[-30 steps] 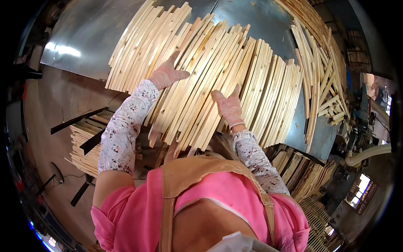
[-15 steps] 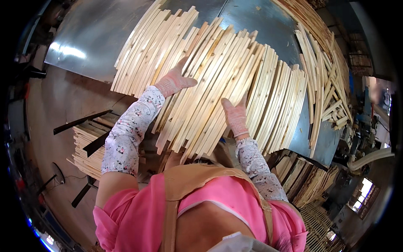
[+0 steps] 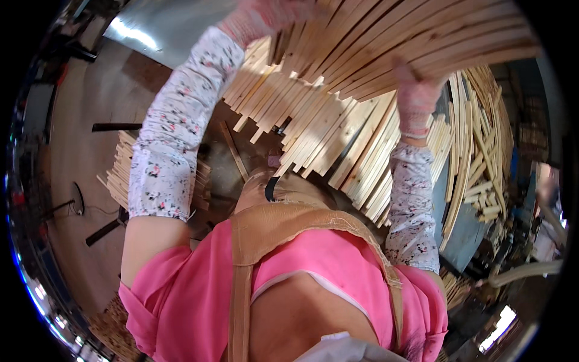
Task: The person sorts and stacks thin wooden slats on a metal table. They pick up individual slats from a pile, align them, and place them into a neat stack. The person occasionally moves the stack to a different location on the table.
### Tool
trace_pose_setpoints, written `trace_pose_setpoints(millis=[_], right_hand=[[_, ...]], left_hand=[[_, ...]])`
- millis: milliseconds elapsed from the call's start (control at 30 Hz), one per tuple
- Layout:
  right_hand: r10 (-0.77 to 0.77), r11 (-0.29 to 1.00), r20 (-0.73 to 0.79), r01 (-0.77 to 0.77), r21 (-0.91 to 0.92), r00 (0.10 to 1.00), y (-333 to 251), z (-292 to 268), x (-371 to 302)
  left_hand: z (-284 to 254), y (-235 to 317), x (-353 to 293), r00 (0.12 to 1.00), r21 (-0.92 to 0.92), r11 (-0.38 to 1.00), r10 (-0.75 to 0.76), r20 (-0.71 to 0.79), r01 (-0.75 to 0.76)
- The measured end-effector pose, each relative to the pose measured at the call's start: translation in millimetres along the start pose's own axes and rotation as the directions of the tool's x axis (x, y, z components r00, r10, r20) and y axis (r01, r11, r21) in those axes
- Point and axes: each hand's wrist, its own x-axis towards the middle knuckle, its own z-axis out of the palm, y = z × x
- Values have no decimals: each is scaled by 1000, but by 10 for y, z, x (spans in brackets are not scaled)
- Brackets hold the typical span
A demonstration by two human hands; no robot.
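Note:
A wide bundle of pale wooden strips (image 3: 410,45) is raised off the table, tilted and close to the head camera. My left hand (image 3: 265,21), in a pinkish knit glove, grips its left side; the fingers are smeared by motion. At the bundle's lower right edge, my right hand (image 3: 417,102) clamps it, with the thumb on the near face and the other fingers mostly hidden. Beneath the bundle, more wooden strips (image 3: 319,142) lie side by side on the metal table, their near ends uneven and sticking out over its edge.
Bare sheet metal shows on the table (image 3: 166,21) at the far left. Loose, crisscrossed strips (image 3: 476,151) lie at the right. A stack of strips (image 3: 123,160) stands low at the left beside dark metal bars (image 3: 111,127). A pale hose (image 3: 525,273) runs at the right.
Both hands have lifted the top bundle of strips off the layer on the table, up and away from my body. It has tilted, and the strips below now show.

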Motion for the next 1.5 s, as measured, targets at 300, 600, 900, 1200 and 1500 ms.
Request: trace_pose_setpoints(millis=[300,600,900,1200,1500], right_hand=[[218,857,356,-353,376,909,410,512,-350],[-201,876,562,-109,469,803,-566,1778,-300],[-261,640,919,-660,393,294,-2915,4069,-2468],[-186,876,971,-474,94,-152,-3027,5942,-4979],[30,989,954,-126,-71,-299,-2590,7221,-6930]], left_hand=[[262,-772,-648,904,-179,939,-334,-266,294],[-850,-153,-2382,676,-101,995,-59,-735,-24],[-2010,-417,-5815,144,-295,948,-310,-940,120],[-2127,-1255,-8455,-132,-577,816,-569,-812,33],[-2753,-2207,-10002,-157,-646,742,-669,-726,-178]])
